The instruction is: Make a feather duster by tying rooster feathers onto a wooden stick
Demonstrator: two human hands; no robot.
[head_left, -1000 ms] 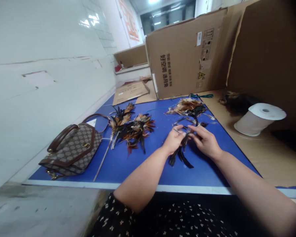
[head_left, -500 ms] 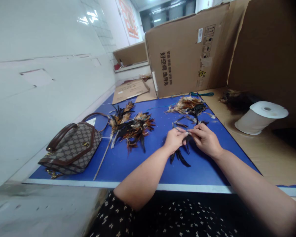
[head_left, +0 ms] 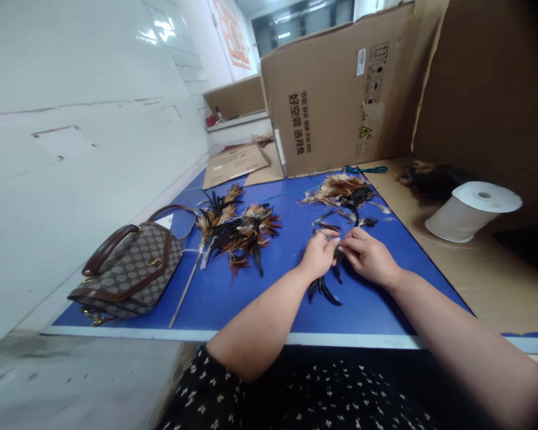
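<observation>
My left hand (head_left: 317,257) and my right hand (head_left: 368,257) meet over the blue table (head_left: 269,298), both pinched on a small bunch of dark feathers (head_left: 325,288) whose tips hang below the hands. A pile of loose brown and black feathers (head_left: 343,194) lies just beyond my hands. To the left, a bundle of orange, brown and black feathers (head_left: 240,230) lies bound to a thin stick (head_left: 186,292).
A patterned brown handbag (head_left: 128,272) sits at the table's left edge by the white wall. A white spool (head_left: 470,212) stands on cardboard at the right, with dark feathers (head_left: 425,179) behind it. A large cardboard box (head_left: 336,95) stands at the back.
Both hands have shifted slightly away from me with the dark feathers, fingertips drawn closer together. The view has tilted a little.
</observation>
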